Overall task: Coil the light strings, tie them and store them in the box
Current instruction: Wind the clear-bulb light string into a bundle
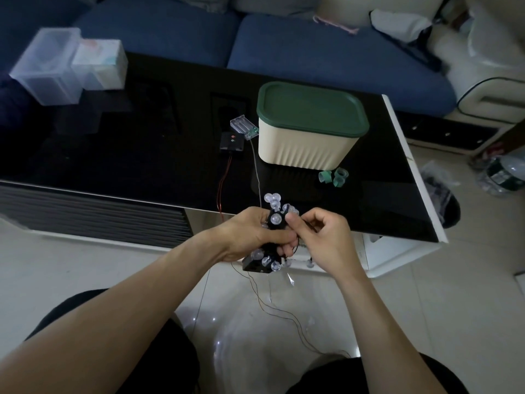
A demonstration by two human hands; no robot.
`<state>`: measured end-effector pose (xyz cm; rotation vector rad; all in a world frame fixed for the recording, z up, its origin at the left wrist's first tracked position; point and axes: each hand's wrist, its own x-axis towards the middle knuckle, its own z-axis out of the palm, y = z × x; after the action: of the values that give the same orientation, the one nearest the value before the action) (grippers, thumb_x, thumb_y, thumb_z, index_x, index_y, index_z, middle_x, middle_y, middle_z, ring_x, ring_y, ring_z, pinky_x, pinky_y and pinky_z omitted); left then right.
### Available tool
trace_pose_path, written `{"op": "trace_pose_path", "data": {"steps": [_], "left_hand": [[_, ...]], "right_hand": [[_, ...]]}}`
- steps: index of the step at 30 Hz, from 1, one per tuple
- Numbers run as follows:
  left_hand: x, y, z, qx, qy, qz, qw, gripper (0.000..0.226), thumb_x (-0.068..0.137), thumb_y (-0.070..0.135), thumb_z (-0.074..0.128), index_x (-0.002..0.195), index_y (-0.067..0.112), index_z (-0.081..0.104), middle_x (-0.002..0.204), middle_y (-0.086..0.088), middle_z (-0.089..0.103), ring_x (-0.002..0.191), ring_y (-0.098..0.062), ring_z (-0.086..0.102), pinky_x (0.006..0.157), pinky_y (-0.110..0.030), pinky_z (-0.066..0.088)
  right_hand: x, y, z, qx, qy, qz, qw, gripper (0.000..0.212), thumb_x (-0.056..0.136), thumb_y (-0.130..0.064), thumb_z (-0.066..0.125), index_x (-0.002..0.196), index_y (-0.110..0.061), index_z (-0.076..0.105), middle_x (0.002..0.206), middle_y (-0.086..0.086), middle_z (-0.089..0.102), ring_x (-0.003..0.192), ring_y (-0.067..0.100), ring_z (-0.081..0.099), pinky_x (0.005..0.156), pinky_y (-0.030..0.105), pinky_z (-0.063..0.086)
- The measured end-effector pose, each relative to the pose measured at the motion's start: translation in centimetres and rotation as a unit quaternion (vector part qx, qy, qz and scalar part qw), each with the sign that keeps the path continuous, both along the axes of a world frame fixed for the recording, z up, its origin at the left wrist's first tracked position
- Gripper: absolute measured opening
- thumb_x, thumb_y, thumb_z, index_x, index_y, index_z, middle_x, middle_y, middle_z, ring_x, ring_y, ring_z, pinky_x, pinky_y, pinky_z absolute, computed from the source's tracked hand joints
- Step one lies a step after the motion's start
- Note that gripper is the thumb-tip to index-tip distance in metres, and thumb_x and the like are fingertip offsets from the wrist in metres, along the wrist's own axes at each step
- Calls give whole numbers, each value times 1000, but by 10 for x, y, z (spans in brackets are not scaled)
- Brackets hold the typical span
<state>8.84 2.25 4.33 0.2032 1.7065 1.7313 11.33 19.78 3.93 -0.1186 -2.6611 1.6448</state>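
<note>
Sofa (312, 49): blue cushions across the top of the frame, behind the table; no part in the work
Table (142, 137): glossy black top with white edge, fills the middle band; serves as staging ground for what is not yet coiled
Box (308, 129): cream ribbed body, green lid on, right of centre on the table; lid not yet off, so storing looks some way ahead
Clear containers (56, 66): two translucent tubs, upper left, blurred; contents cannot be read
Left hand (255, 237): lower centre, in front of the table edge; fingers curled round the bundle, acting as the fixed core so the loops keep their shape
Right hand (324, 237): just right of the left, touching the bundle; thumb and forefinger pinch a strand or bulb, likely feeding the next turn; exact thing pinched too small to tell
Light string bundle (272, 231): clear round bulbs on dark wire with a black battery pack at its lower end, gripped between both hands; loose tail drops toward the floor at bottom centre, so coiling seems unfinished
Black controller (231, 142): centre of the table, red wire running toward the near edge; probably another string waiting
Clear battery holder (244, 127): just left of the box, thin wire trailing down
Green ties (333, 177): small curled strips in front of the box; kept near for tying
</note>
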Motion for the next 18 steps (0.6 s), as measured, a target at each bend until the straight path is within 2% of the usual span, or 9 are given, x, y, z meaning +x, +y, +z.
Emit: {"op": "trace_pose_path", "data": {"steps": [3, 6, 8, 11, 13, 15, 18], "left_hand": [[2, 5, 4, 18, -44, 43, 998, 16, 95, 6, 59, 96, -9, 66, 79, -16, 69, 67, -18, 66, 64, -23, 53], [0, 6, 10, 49, -84, 99, 990, 15, 96, 6, 55, 95, -5, 65, 77, -16, 68, 63, -20, 65, 59, -23, 53], [-3, 5, 12, 81, -122, 150, 978, 17, 97, 8, 52, 90, -3, 65, 74, -14, 67, 61, -18, 63, 59, -24, 51], [-10, -1, 15, 154, -159, 240, 945, 18, 97, 9, 49, 85, 2, 60, 73, -12, 65, 60, -18, 61, 63, -26, 48], [-14, -6, 14, 181, -161, 286, 927, 19, 96, 9, 49, 80, 5, 56, 73, -12, 64, 59, -18, 61, 62, -25, 47], [-16, -9, 14, 178, -156, 298, 925, 17, 95, 9, 51, 80, 5, 56, 76, -13, 64, 60, -18, 62, 62, -25, 48], [-13, -8, 12, 160, -149, 281, 934, 14, 95, 11, 55, 83, 5, 57, 77, -12, 64, 62, -19, 62, 64, -27, 48]], "right_hand": [[-3, 3, 1, -15, -1, 33, 999, 24, 96, -33, 65, 81, -15, 70, 64, -11, 63, 58, -1, 55, 57, 14, 43], [-5, 7, 6, -31, -21, 75, 996, 11, 99, -23, 62, 95, -16, 69, 81, -4, 68, 69, -4, 61, 64, 12, 48], [-5, 10, 6, -17, -55, 101, 993, 11, 100, -22, 60, 98, -14, 68, 84, -1, 69, 69, -4, 62, 65, 12, 48], [-6, 15, 2, 42, -93, 111, 989, 22, 102, -28, 56, 86, -18, 69, 77, -3, 70, 63, -2, 61, 63, 14, 45], [-7, 17, 1, 50, -78, 86, 992, 25, 103, -28, 55, 84, -20, 69, 72, -4, 69, 63, 1, 62, 62, 17, 47], [-7, 17, 0, 22, -47, 59, 997, 19, 102, -23, 57, 90, -17, 70, 67, -3, 66, 65, 9, 65, 64, 17, 51], [-5, 7, 1, -59, -30, 36, 997, 8, 98, -16, 64, 103, -12, 68, 61, -3, 63, 52, 8, 60, 55, 23, 52]]}}
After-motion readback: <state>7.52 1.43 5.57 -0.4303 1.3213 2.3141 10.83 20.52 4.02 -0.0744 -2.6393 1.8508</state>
